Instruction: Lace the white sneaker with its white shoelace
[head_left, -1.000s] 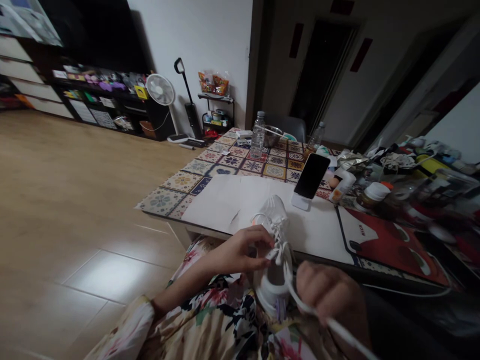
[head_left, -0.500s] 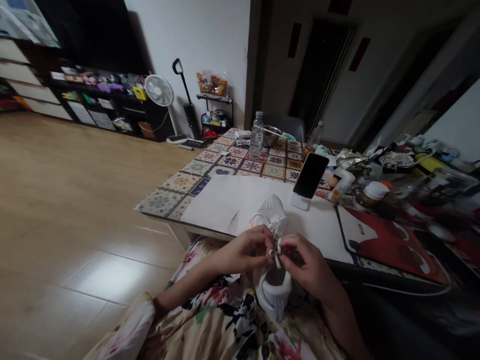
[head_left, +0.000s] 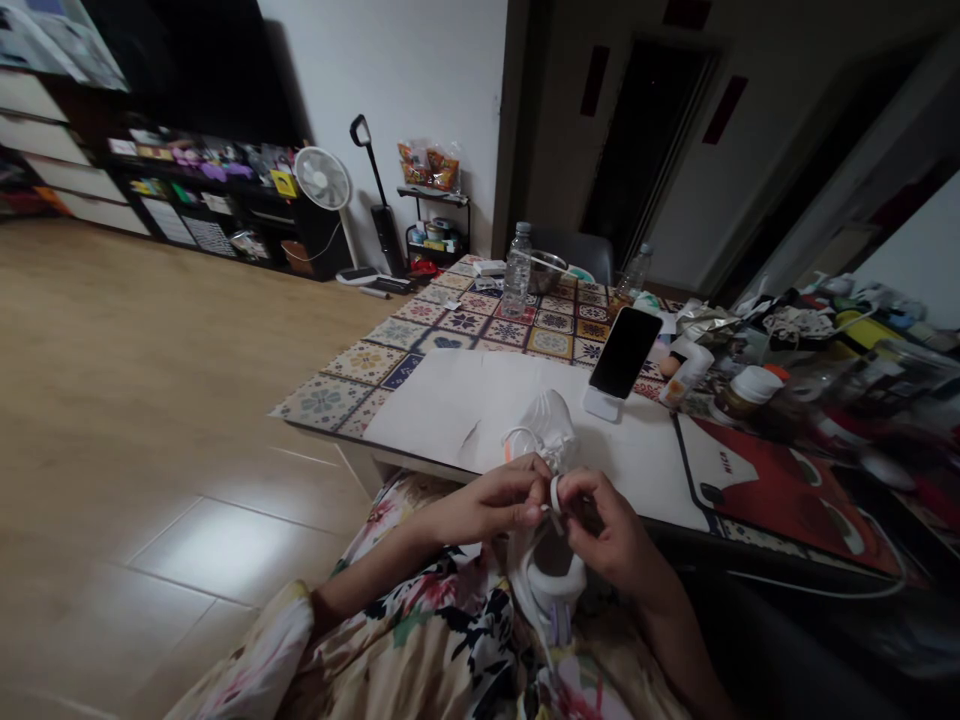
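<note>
1. The white shoe (head_left: 549, 418) sits in front of me, at the near edge of the counter (head_left: 322, 400). Its toe points to 12 o'clock, away from me, and its heel is at 6 o'clock, towards my body.
2. Its long axis runs almost straight along the 12-to-6 line. The toe end lies over the white sheet (head_left: 442, 400), and the heel end is over the floral cloth (head_left: 442, 620) on my lap. I can't tell whether the toe touches the sheet.
3. My left hand (head_left: 499, 502) comes in from 8 o'clock, its thumb and fingertips pinched together on the white lace (head_left: 555, 493).
4. My right hand (head_left: 616, 535) comes in from 4 o'clock, fingers curled and narrow, gripping the same lace. A small loop stands up between my two hands, above the shoe's opening.
5. My fingers hide most of the lacing below, so I can't make out how the lace crosses there.
6. From the shoe, the dark-screened phone (head_left: 627, 352) leans on its white stand (head_left: 602, 403) at 1 o'clock, the white-lidded jar (head_left: 750, 388) stands at 2 o'clock, and the red case (head_left: 795, 500) lies at 3 o'clock.
</note>
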